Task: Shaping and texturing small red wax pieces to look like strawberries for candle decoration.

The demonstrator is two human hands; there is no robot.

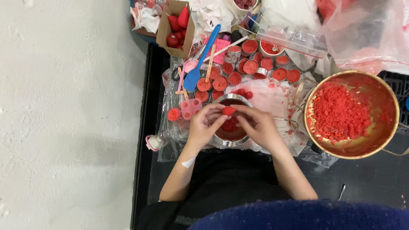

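Both sets of fingertips pinch a small red wax lump, the left hand at nine o'clock of it, the right hand at three. It hangs over the small metal bowl. Squeezed too hard, it could crumble and scatter crumbs beyond the bowl, toward the filled red cups at twelve o'clock or the big brass pan at three.
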